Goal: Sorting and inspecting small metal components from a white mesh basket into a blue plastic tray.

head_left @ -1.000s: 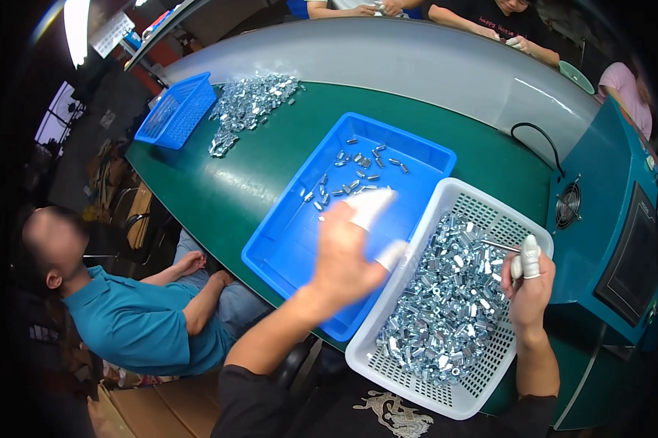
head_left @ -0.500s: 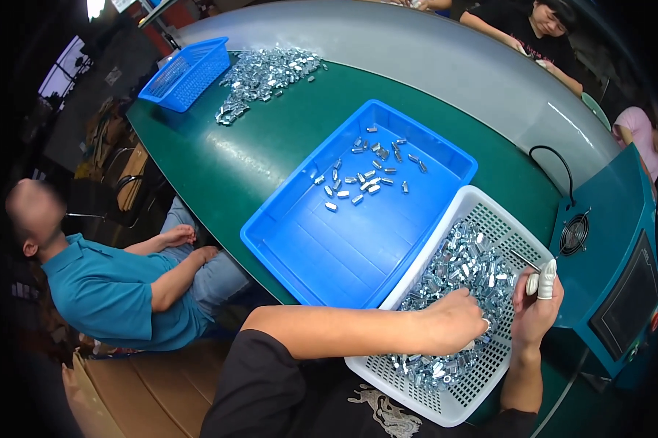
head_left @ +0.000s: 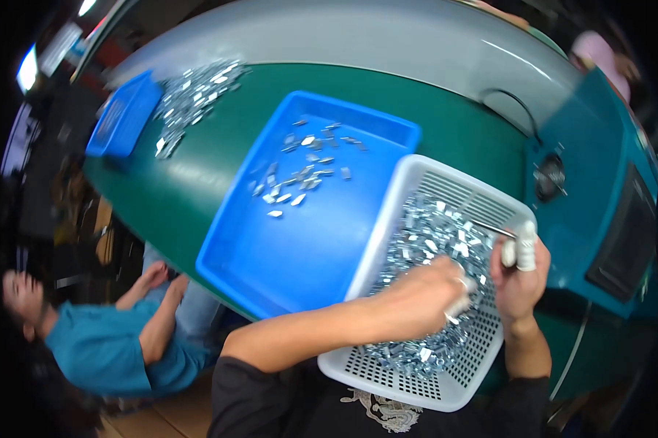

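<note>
My left hand (head_left: pixel 416 298) reaches over a white perforated basket (head_left: pixel 376 274), fingers curled down at the small metal parts (head_left: pixel 435 237) that fill it. Pale covers sit on its fingertips; blur hides whether a part is between them. At the basket's right side my right hand (head_left: pixel 520 281) is closed on a thin metal rod (head_left: pixel 492 228), which points left over the parts. White finger covers wrap two of its fingers. Left of the basket, touching or very near it, stands a shallow blue tray (head_left: pixel 307 252) with loose metal pieces (head_left: pixel 299 175) in its far half.
On the green table (head_left: pixel 270 80) a metal-part heap (head_left: pixel 197 98) lies far left beside a blue basket (head_left: pixel 128 117). A teal machine (head_left: pixel 573 182) with a fan, dark screen and cable stands at right. A person in a teal shirt (head_left: pixel 110 350) sits at left.
The view has swung, so the table things sit further left in the picture. My left hand stays over the parts, now blurred; the right still grips the rod.
</note>
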